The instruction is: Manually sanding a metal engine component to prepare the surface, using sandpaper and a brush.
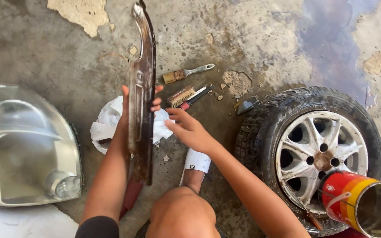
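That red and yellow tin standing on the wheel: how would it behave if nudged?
The open tin sits tilted on the uneven spoked wheel, so it would probably tip easily. Its round body would likely roll once down. It looks empty, so probably light. Its wire handle suggests an easy lift.

Car repair yard: stained concrete floor [261, 39], wheel [314, 154], headlight [23, 145].

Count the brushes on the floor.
2, as far as shows. One paintbrush with a pale handle lies farther up the floor. One scrubbing brush lies beside a red-handled tool, just past the right hand. The rag could hide more.
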